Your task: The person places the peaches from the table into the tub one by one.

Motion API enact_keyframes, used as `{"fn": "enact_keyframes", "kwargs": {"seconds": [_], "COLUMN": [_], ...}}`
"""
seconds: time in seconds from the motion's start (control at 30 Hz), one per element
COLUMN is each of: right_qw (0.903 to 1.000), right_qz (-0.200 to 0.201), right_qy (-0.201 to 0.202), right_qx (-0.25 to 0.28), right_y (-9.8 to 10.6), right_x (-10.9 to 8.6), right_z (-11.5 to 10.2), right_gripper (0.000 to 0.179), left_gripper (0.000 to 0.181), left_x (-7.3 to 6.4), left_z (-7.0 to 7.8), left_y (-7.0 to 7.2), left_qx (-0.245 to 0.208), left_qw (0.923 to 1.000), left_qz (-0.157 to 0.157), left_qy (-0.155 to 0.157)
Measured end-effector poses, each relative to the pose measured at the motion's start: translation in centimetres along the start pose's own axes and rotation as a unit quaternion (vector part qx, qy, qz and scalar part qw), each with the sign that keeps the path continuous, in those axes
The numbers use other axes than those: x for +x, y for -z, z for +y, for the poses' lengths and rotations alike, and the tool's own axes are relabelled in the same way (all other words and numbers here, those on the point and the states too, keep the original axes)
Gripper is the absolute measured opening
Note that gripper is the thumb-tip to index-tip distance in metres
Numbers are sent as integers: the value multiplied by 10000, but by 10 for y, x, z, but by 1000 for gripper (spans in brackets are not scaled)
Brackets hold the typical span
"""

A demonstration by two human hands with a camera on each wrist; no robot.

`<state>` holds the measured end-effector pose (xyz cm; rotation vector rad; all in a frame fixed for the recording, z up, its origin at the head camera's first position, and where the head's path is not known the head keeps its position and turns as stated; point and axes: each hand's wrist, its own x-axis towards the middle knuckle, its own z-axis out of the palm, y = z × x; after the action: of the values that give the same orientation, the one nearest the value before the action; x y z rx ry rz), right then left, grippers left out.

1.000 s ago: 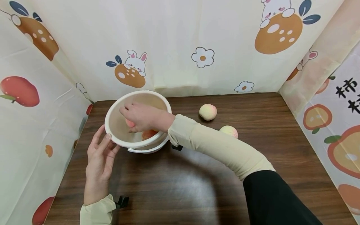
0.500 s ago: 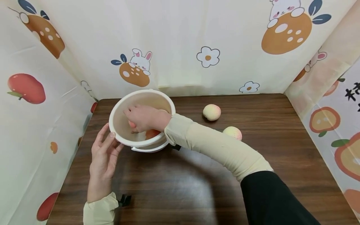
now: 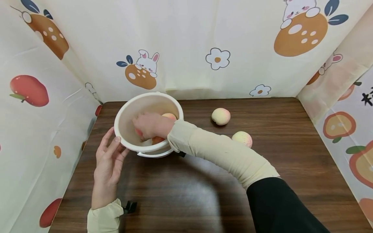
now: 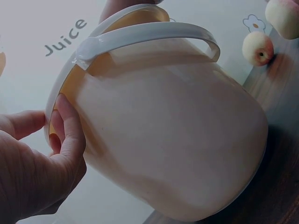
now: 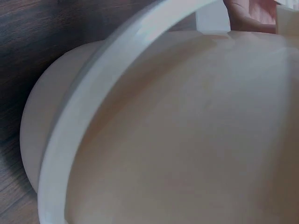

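A white bucket (image 3: 125,120) stands at the back left of the table, its handle (image 4: 154,31) folded down along the near side. My left hand (image 3: 107,166) pinches the rim at the left, thumb on one side and fingers tucked under the lip. Inside the bucket, my right hand (image 3: 152,124) has its fingers curled round a reddish peach (image 3: 139,132), mostly hidden beneath the hand. Beside that wrist lie a pale peach (image 3: 169,116) and an orange-red one (image 3: 157,140). In the right wrist view, the bucket's outer wall (image 5: 187,126) fills most of the picture.
Two pale peaches lie on the dark wooden table (image 3: 180,184) right of the bucket: one peach (image 3: 220,116) near the back, another peach (image 3: 243,139) just beyond the right sleeve. A printed curtain (image 3: 186,48) closes off the back and both sides.
My right hand has sunk deeper into the bucket with the peach, uncovering more of the pale peach beside it. The left hand keeps its hold on the rim. The head view has shifted slightly.
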<state>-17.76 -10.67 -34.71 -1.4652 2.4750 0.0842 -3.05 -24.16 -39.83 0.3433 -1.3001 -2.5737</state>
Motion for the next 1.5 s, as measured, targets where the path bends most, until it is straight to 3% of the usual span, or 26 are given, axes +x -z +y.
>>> {"fn": "enact_keyframes", "kwargs": {"seconds": [0.2, 0.8, 1.17, 1.5], "right_qw": [9999, 9986, 9947, 9831], "right_qz": [-26, 325, 802, 1636], "right_qy": [-46, 170, 353, 466], "right_qx": [-113, -380, -533, -678], "right_y": [-2, 3, 4, 5], "right_x": [1, -13, -30, -50], "right_z": [0, 5, 10, 17], "right_gripper": [49, 43, 32, 30], "left_gripper": [49, 51, 50, 52], "left_x": [0, -2, -3, -3], "left_z": [0, 0, 1, 1], "left_y": [-1, -2, -2, -2], "left_qx": [-33, -84, -131, -173], "left_qw": [10000, 9999, 9998, 9998], "left_qz": [-5, 102, 52, 21], "left_qy": [8, 102, 112, 140]}}
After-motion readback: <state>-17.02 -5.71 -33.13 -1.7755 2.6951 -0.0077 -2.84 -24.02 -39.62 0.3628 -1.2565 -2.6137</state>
